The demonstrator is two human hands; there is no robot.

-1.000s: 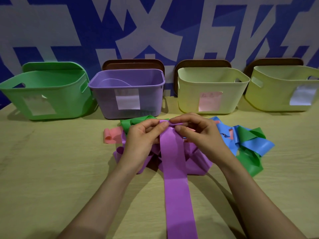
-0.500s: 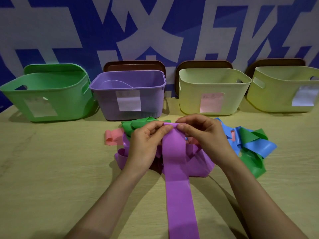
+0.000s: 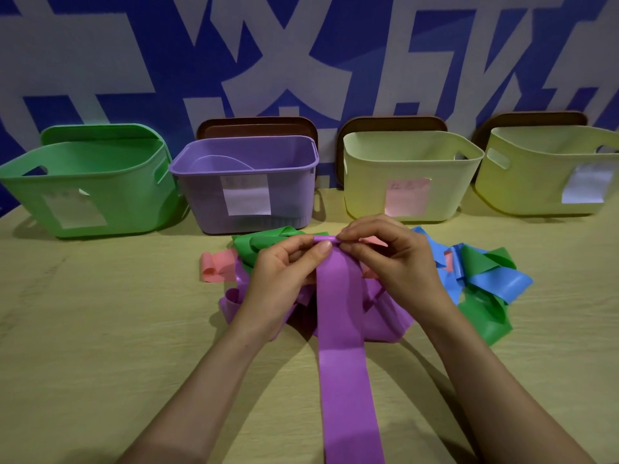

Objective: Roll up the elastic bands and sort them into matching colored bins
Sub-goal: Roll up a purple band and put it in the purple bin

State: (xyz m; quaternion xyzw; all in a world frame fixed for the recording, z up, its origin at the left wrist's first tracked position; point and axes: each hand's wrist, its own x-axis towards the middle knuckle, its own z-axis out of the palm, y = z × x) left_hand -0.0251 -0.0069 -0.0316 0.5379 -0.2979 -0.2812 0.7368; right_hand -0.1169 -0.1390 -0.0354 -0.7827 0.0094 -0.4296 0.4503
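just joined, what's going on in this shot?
A person is rolling up a purple band. The left hand and right hand pinch its far end, where only a small tight roll has formed. The rest trails flat across the table toward the camera. Under the hands lies a loose pile with a green band, a blue band and a pink band. At the back stand a green bin, a purple bin, a yellow bin and a second yellow bin.
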